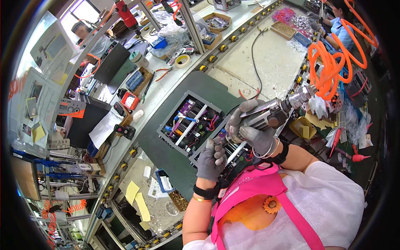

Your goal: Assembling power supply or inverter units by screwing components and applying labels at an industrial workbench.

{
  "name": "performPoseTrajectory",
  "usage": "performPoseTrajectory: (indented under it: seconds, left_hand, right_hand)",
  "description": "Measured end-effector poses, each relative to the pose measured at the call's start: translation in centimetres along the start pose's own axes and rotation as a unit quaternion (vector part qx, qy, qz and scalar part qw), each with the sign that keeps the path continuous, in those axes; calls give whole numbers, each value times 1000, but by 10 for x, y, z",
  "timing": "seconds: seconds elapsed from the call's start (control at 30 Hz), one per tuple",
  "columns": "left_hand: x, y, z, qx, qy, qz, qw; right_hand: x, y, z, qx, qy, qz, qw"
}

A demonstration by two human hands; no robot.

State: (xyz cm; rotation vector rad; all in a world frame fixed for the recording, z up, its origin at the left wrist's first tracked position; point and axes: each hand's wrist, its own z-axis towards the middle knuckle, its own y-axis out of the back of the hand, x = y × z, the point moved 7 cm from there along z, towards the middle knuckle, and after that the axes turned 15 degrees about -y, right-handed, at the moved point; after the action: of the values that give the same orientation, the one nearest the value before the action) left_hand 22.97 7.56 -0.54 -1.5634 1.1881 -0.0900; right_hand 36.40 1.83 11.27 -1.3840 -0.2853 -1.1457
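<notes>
- At centre, right hand [260,139] grips the driver [273,119]; left hand [211,161] curls by its nose, grip unclear.
- Under both, near unit [236,150]: open-topped, driving apparently unfinished.
- Towards ten o'clock, far unit [191,121]: wired, uncovered too.

The tool [271,116] is grey, the hose [323,77] orange, the apron [255,183] pink.

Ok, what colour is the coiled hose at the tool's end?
The hose is bright orange; it shows best in the head view.
</notes>
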Motion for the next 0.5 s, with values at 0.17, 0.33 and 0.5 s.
performPoseTrajectory:
  seconds: [0.17, 0.33, 0.5]
  left_hand:
    - [0, -2, -8, 25, 1, 80, 996]
    - [7, 5, -8, -46, -3, 39, 998]
    - [0, 14, -13, -35, -28, 128, 991]
  right_hand:
    - [-3, 7, -6, 2, -1, 14, 1000]
    - [-7, 7, -12, -6, -6, 29, 1000]
    - [-11, 7, -14, -11, 9, 67, 998]
